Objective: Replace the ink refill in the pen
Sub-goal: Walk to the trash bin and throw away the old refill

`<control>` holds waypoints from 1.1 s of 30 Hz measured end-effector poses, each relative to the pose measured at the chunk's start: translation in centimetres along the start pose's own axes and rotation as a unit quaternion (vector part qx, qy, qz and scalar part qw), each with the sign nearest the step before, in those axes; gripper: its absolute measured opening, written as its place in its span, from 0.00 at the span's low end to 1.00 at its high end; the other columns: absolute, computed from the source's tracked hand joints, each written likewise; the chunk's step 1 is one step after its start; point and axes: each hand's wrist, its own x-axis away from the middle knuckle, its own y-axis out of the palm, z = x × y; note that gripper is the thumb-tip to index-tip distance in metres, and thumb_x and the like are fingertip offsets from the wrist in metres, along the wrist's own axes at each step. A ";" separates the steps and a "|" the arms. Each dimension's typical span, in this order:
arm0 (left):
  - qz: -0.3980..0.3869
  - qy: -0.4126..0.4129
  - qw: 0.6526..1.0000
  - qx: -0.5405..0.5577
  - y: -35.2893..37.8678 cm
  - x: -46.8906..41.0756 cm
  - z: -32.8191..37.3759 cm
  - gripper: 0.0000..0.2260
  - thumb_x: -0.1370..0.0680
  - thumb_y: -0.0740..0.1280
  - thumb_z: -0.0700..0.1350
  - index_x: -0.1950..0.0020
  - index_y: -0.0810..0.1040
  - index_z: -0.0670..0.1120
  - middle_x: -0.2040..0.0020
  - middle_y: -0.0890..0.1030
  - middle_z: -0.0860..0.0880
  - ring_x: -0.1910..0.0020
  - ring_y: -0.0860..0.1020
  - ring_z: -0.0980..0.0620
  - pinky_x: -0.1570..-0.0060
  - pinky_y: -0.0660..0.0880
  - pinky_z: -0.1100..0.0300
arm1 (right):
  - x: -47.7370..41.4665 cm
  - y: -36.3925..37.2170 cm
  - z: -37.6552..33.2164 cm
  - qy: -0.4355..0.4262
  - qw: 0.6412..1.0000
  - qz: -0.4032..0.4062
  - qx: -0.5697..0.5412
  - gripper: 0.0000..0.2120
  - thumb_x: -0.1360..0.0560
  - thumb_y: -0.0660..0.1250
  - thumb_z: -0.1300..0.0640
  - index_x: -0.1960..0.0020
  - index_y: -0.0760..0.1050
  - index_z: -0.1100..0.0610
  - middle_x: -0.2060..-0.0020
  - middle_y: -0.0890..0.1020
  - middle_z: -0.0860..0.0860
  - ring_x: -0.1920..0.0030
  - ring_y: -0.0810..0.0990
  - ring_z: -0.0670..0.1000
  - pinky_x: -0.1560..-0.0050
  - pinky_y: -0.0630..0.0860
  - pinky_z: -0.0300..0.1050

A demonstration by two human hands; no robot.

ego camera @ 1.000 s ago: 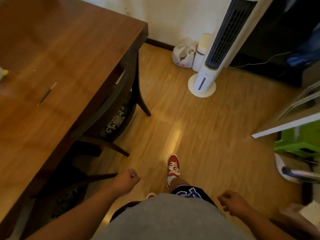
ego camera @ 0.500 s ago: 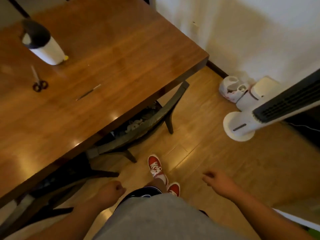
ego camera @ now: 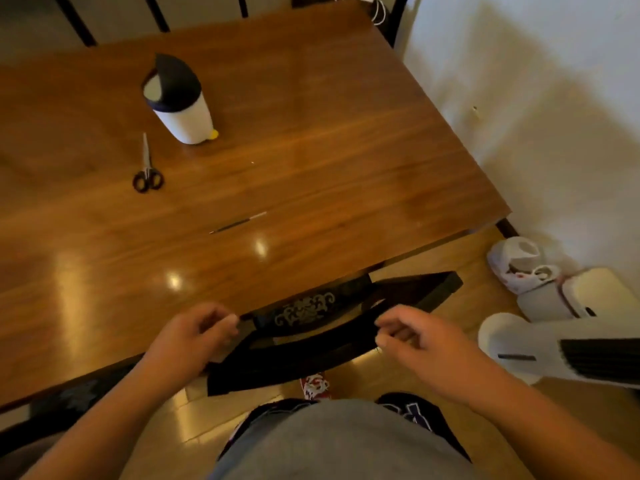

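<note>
Both hands at the dark chair back (ego camera: 332,355), which sits just below the table (ego camera: 311,150) edge. Left hand (ego camera: 188,337): fingers curled at the chair's left end. Right hand (ego camera: 412,341): fingers curled at its right end. True grip on the chair: cannot tell. Refill (ego camera: 238,222) lies alone on the table, beyond the chair; scissors (ego camera: 148,168) and a white bin (ego camera: 180,102) farther back.

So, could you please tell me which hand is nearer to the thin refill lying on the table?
Left. The left hand is just below the refill, at the table's near edge; the right hand is lower and farther right, over the chair back.
</note>
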 end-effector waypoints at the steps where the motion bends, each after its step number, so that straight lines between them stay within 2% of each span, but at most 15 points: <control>1: 0.023 0.009 0.999 -0.036 0.2 -1.5 0.5 0.04 0.25 0.64 0.59 0.56 0.78 0.63 0.60 0.83 0.59 0.63 0.80 0.63 0.68 0.73 0.67 | -1.5 -0.1 -0.7 -0.010 1.000 -0.005 0.007 0.11 0.25 0.66 0.44 0.43 0.75 0.41 0.53 0.80 0.38 0.52 0.78 0.37 0.54 0.78 0.37; 4: 0.038 0.015 0.992 -0.118 1.8 -6.4 1.2 0.04 0.24 0.63 0.60 0.58 0.74 0.64 0.62 0.79 0.60 0.64 0.79 0.62 0.68 0.71 0.67 | -6.2 -0.4 -2.5 -0.031 0.997 -0.059 0.026 0.13 0.24 0.65 0.44 0.40 0.73 0.42 0.52 0.78 0.38 0.51 0.78 0.37 0.56 0.77 0.37; 6: 0.024 0.010 0.988 -0.154 3.2 -9.4 1.1 0.04 0.24 0.64 0.60 0.52 0.73 0.63 0.54 0.78 0.59 0.57 0.77 0.61 0.59 0.74 0.64 | -9.8 -0.6 -3.6 -0.027 0.992 -0.119 0.033 0.14 0.23 0.64 0.43 0.38 0.72 0.42 0.50 0.77 0.37 0.51 0.77 0.38 0.55 0.76 0.38; 8: 0.038 0.005 0.977 -0.211 4.8 -11.6 0.5 0.14 0.24 0.63 0.59 0.41 0.71 0.57 0.43 0.77 0.53 0.46 0.75 0.54 0.47 0.75 0.58 | -13.7 -0.6 -4.9 -0.025 0.986 -0.163 0.033 0.14 0.22 0.64 0.45 0.38 0.72 0.44 0.49 0.77 0.38 0.50 0.78 0.40 0.51 0.78 0.41; 11: 0.151 -0.028 0.951 -0.268 6.6 -12.9 -0.2 0.25 0.25 0.63 0.61 0.32 0.65 0.52 0.31 0.70 0.48 0.31 0.67 0.45 0.36 0.73 0.46 | -19.0 0.4 -6.9 -0.036 0.982 -0.168 0.074 0.14 0.22 0.64 0.46 0.39 0.73 0.48 0.49 0.78 0.42 0.51 0.79 0.46 0.48 0.80 0.48; 14: 0.180 -0.089 0.944 -0.261 7.4 -13.7 -1.1 0.38 0.28 0.60 0.68 0.25 0.52 0.52 0.21 0.54 0.45 0.22 0.52 0.42 0.29 0.59 0.38 | -23.7 2.7 -8.5 -0.087 0.978 -0.113 0.151 0.13 0.23 0.65 0.48 0.40 0.74 0.50 0.48 0.79 0.46 0.53 0.80 0.48 0.52 0.81 0.49; 16: 0.170 -0.123 0.940 -0.269 7.5 -14.3 -1.9 0.43 0.30 0.54 0.73 0.23 0.44 0.53 0.20 0.45 0.47 0.22 0.44 0.42 0.28 0.51 0.34 | -26.5 4.7 -9.5 -0.130 0.966 -0.078 0.209 0.14 0.23 0.65 0.49 0.39 0.74 0.50 0.45 0.79 0.48 0.50 0.79 0.48 0.54 0.79 0.45; 18: 0.173 -0.129 0.934 -0.284 7.8 -14.6 -2.6 0.45 0.32 0.46 0.77 0.23 0.40 0.53 0.20 0.43 0.47 0.22 0.41 0.42 0.28 0.48 0.32 | -29.1 6.6 -10.6 -0.170 0.949 -0.042 0.263 0.14 0.23 0.65 0.50 0.38 0.74 0.49 0.43 0.79 0.48 0.46 0.78 0.50 0.53 0.76 0.44; 20: 0.185 -0.123 0.930 -0.294 8.2 -14.8 -3.2 0.45 0.32 0.42 0.77 0.23 0.38 0.53 0.20 0.42 0.47 0.22 0.40 0.42 0.29 0.46 0.32 | -31.2 8.3 -11.4 -0.208 0.928 -0.018 0.307 0.15 0.23 0.64 0.51 0.37 0.73 0.50 0.40 0.77 0.50 0.40 0.76 0.53 0.49 0.76 0.48; 23: 0.189 -0.117 0.927 -0.302 8.7 -14.9 -3.9 0.44 0.31 0.39 0.77 0.24 0.34 0.52 0.20 0.41 0.46 0.22 0.39 0.42 0.29 0.43 0.32 | -33.1 10.5 -12.1 -0.248 0.900 -0.001 0.359 0.18 0.22 0.64 0.53 0.34 0.70 0.51 0.36 0.74 0.53 0.35 0.71 0.56 0.40 0.74 0.53; 27: 0.185 -0.111 0.926 -0.309 8.8 -14.9 -4.0 0.42 0.30 0.37 0.76 0.25 0.31 0.51 0.22 0.36 0.45 0.23 0.36 0.41 0.29 0.39 0.32 | -33.9 12.0 -12.6 -0.267 0.881 0.022 0.390 0.16 0.23 0.65 0.57 0.36 0.71 0.52 0.38 0.75 0.54 0.37 0.72 0.57 0.41 0.72 0.53; 33: 0.173 -0.108 0.924 -0.324 8.8 -15.0 -4.2 0.42 0.31 0.34 0.76 0.26 0.29 0.51 0.24 0.31 0.45 0.24 0.31 0.40 0.31 0.32 0.33 | -34.0 12.5 -13.0 -0.264 0.883 0.025 0.387 0.11 0.21 0.61 0.58 0.39 0.73 0.56 0.43 0.77 0.55 0.41 0.74 0.56 0.43 0.73 0.53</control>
